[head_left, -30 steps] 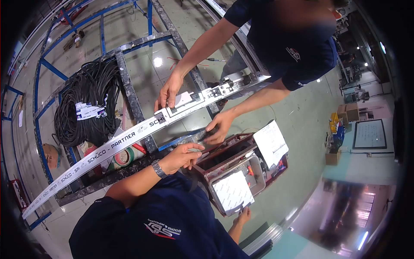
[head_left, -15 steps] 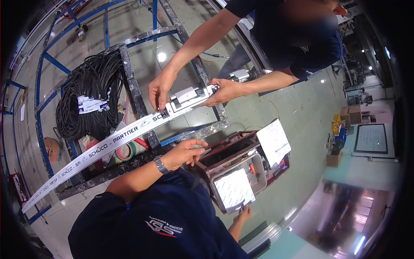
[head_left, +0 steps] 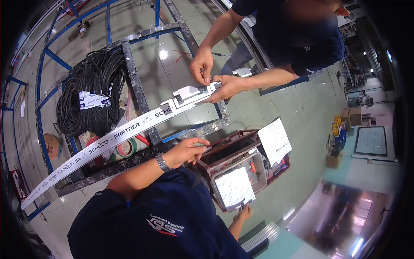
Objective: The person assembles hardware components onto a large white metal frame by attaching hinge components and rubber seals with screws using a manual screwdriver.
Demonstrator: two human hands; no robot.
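My left hand [head_left: 184, 152], wearing a metal watch [head_left: 162, 164], is closed beside the brown cart. A small greyish thing shows at its fingertips, too small to name. Low on the right, my right hand [head_left: 243, 214] grips the bottom edge of a white printed sheet [head_left: 233, 186] over a grey tray [head_left: 260, 180]; a small dark piece shows by the fingers. Across from me, a co-worker's hands [head_left: 225, 87] are on silver hardware [head_left: 188, 95] at the end of a long white profile [head_left: 114, 139] wrapped in printed film. Both those hands are near its right end.
A blue metal frame rack [head_left: 133, 71] bears a coil of black rubber strip [head_left: 88, 93] and tape rolls [head_left: 125, 149]. The brown cart [head_left: 224, 156] holds another white paper [head_left: 274, 141]. A whiteboard [head_left: 371, 140] and boxes [head_left: 334, 160] stand at the right.
The co-worker's far hand has moved right along the hardware, from its left end to its right end beside the other hand. My own hands stay nearly still.
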